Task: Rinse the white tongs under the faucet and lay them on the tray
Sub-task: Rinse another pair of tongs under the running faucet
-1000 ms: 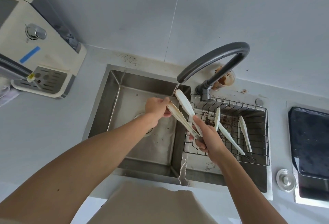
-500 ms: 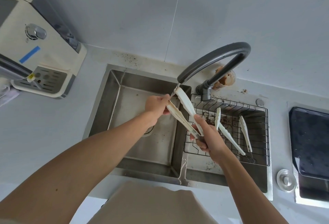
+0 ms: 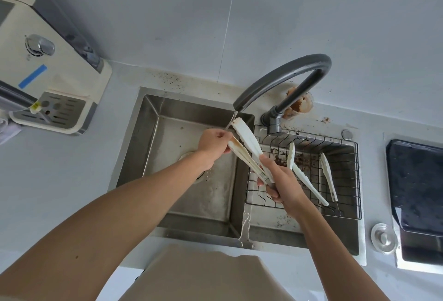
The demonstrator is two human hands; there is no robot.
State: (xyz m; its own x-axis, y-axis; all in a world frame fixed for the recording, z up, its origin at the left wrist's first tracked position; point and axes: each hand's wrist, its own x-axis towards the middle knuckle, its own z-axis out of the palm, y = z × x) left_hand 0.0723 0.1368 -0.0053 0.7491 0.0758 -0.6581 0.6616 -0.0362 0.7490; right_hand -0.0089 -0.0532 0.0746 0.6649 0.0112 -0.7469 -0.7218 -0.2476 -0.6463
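White tongs (image 3: 247, 139) with brown stains are held open over the left sink basin (image 3: 167, 133), their upper arm tip under a thin water stream from the dark grey faucet (image 3: 285, 73). My right hand (image 3: 281, 181) grips the tongs at the hinge end. My left hand (image 3: 214, 145) pinches the tip of the lower arm. A black wire tray (image 3: 347, 176) sits in the right basin and holds two more white tongs (image 3: 309, 181).
A cream appliance (image 3: 48, 85) stands on the counter at the left. A dark cooktop (image 3: 417, 193) lies at the far right, with a round metal cap (image 3: 383, 237) beside it. A stained cup (image 3: 299, 105) sits behind the faucet base.
Both hands and the tongs have stayed nearly in place under the stream. My left fingers shifted slightly along the lower arm's tip.
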